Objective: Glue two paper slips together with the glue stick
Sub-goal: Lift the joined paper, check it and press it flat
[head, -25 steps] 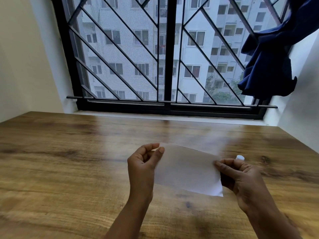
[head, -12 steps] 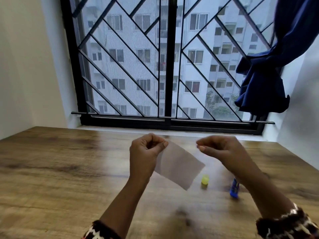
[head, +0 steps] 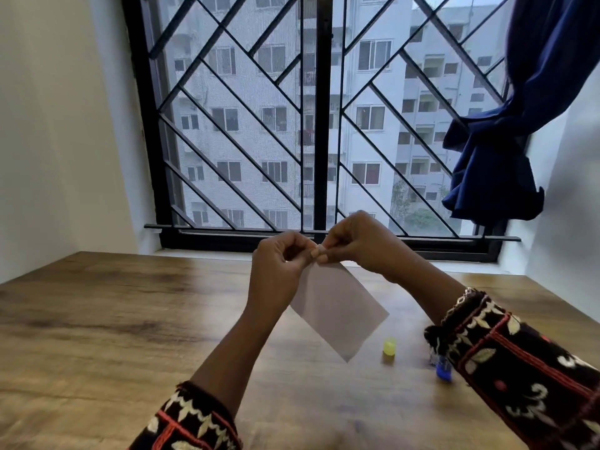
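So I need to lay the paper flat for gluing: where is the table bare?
The table is bare across its whole left half, from the left hand out to the wall. The right side is crowded: a yellow cap and the blue glue stick sit under the right sleeve, beneath the hanging paper.

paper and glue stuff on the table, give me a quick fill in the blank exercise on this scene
1. Both hands pinch the white paper at its ____ corner.
2. The cap standing on the wooden table is ____ in colour.
3. The glue stick, partly hidden by the right sleeve, has a ____ body.
4. The paper hangs ____ the table, not lying on it.

Missing words: top; yellow; blue; above
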`<action>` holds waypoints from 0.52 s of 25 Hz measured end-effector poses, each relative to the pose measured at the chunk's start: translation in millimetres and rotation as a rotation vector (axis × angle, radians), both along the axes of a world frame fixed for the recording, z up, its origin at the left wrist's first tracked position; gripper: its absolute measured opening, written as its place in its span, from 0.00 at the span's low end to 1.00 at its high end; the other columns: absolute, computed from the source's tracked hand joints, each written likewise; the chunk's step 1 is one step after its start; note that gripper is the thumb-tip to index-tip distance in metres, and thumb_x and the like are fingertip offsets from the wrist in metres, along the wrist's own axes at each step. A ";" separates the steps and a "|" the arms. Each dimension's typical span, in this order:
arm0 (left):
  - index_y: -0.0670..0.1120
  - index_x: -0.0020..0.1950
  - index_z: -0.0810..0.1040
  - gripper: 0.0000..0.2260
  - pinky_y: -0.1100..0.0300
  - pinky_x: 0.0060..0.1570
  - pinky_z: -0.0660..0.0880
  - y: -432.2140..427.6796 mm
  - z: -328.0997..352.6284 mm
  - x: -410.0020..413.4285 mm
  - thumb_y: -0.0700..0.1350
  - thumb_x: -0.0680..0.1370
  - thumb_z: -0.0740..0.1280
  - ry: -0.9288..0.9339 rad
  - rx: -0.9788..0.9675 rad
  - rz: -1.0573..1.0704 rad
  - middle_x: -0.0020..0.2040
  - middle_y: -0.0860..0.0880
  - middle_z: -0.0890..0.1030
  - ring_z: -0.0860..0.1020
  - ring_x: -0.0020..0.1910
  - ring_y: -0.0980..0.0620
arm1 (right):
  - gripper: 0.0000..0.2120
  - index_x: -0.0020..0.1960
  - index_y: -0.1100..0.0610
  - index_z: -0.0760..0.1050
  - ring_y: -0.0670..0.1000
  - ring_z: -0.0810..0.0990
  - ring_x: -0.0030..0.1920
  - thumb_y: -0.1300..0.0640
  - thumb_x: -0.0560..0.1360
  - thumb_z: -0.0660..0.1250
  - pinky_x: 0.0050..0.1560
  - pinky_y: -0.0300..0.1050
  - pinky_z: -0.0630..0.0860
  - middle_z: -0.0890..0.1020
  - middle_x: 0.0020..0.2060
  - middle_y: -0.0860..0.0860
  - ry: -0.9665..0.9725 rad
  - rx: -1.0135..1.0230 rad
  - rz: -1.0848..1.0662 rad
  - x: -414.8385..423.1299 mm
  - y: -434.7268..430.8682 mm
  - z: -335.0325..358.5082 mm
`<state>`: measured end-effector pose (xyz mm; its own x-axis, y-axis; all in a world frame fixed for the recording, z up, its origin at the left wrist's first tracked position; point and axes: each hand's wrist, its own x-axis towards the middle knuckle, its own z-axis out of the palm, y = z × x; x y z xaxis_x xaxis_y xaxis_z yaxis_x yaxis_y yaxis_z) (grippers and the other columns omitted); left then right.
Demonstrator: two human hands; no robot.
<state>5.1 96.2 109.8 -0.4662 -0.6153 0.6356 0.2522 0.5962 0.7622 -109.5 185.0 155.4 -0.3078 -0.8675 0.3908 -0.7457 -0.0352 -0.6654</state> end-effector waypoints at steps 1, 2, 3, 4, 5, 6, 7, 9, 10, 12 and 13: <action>0.44 0.34 0.80 0.07 0.63 0.37 0.72 -0.9 1.9 0.0 0.35 0.70 0.70 0.005 -0.008 0.013 0.34 0.46 0.82 0.78 0.34 0.52 | 0.07 0.38 0.67 0.80 0.52 0.70 0.35 0.64 0.64 0.75 0.40 0.46 0.66 0.76 0.32 0.59 -0.007 -0.001 0.003 0.4 -0.9 1.4; 0.44 0.33 0.79 0.07 0.63 0.37 0.72 -1.0 3.3 -0.1 0.35 0.70 0.70 0.012 -0.012 0.024 0.34 0.45 0.82 0.78 0.34 0.52 | 0.07 0.38 0.68 0.80 0.52 0.70 0.35 0.64 0.64 0.75 0.40 0.46 0.66 0.76 0.32 0.59 -0.008 -0.005 0.006 1.0 -1.9 2.4; 0.45 0.33 0.79 0.08 0.64 0.36 0.72 -0.5 4.5 -0.4 0.35 0.70 0.70 0.021 -0.011 0.032 0.33 0.46 0.81 0.77 0.33 0.53 | 0.08 0.39 0.68 0.80 0.52 0.71 0.35 0.64 0.64 0.75 0.40 0.46 0.66 0.77 0.32 0.59 -0.004 -0.011 0.006 1.1 -2.8 3.5; 0.47 0.32 0.78 0.10 0.66 0.35 0.71 0.3 5.4 -0.5 0.34 0.70 0.70 0.031 -0.010 0.040 0.32 0.49 0.81 0.76 0.32 0.56 | 0.08 0.39 0.68 0.80 0.52 0.71 0.35 0.64 0.63 0.75 0.40 0.46 0.67 0.77 0.32 0.59 0.005 -0.015 0.001 0.5 -3.3 4.1; 0.49 0.31 0.77 0.12 0.67 0.34 0.71 0.4 6.2 -0.2 0.34 0.70 0.70 0.041 -0.005 0.056 0.31 0.51 0.80 0.76 0.31 0.57 | 0.08 0.39 0.67 0.81 0.52 0.72 0.35 0.64 0.63 0.75 0.40 0.45 0.67 0.77 0.32 0.59 0.020 -0.010 -0.009 -1.1 -3.4 4.3; 0.50 0.30 0.77 0.13 0.66 0.33 0.71 -0.7 7.0 0.5 0.34 0.70 0.69 0.056 0.009 0.079 0.30 0.52 0.79 0.75 0.30 0.56 | 0.07 0.39 0.66 0.81 0.52 0.73 0.35 0.64 0.63 0.75 0.40 0.45 0.68 0.78 0.32 0.58 0.042 0.007 -0.022 -3.6 -3.1 3.8; 0.51 0.30 0.76 0.14 0.64 0.34 0.70 -3.3 8.0 1.3 0.34 0.70 0.69 0.078 0.035 0.098 0.30 0.52 0.78 0.74 0.31 0.55 | 0.06 0.39 0.66 0.81 0.51 0.73 0.35 0.65 0.63 0.75 0.40 0.44 0.69 0.78 0.32 0.58 0.059 0.029 -0.032 -6.8 -2.2 2.3; 0.50 0.30 0.76 0.14 0.62 0.35 0.69 -9.7 9.8 3.4 0.34 0.70 0.69 0.124 0.098 0.097 0.30 0.52 0.78 0.73 0.31 0.54 | 0.05 0.38 0.66 0.81 0.51 0.74 0.36 0.65 0.64 0.75 0.41 0.44 0.70 0.79 0.32 0.57 0.045 0.060 -0.046 -14.4 0.9 -2.5; 0.50 0.30 0.76 0.14 0.62 0.35 0.69 -12.2 10.1 4.6 0.33 0.70 0.69 0.145 0.128 0.091 0.30 0.52 0.77 0.73 0.31 0.54 | 0.05 0.38 0.66 0.81 0.51 0.75 0.37 0.66 0.64 0.75 0.42 0.44 0.70 0.80 0.33 0.58 0.029 0.068 -0.054 -18.5 2.6 -4.9; 0.50 0.29 0.76 0.14 0.63 0.35 0.69 -15.9 10.0 6.6 0.33 0.70 0.69 0.189 0.187 0.084 0.29 0.53 0.77 0.72 0.31 0.55 | 0.05 0.38 0.65 0.81 0.52 0.75 0.37 0.66 0.64 0.75 0.43 0.45 0.70 0.80 0.34 0.58 -0.005 0.079 -0.075 -27.8 6.2 -9.6; 0.50 0.29 0.76 0.14 0.63 0.36 0.69 -17.7 9.5 7.6 0.33 0.70 0.69 0.211 0.214 0.082 0.29 0.52 0.77 0.71 0.31 0.55 | 0.04 0.38 0.65 0.81 0.52 0.75 0.37 0.66 0.63 0.74 0.43 0.46 0.70 0.81 0.34 0.59 -0.019 0.082 -0.086 -32.5 8.4 -12.0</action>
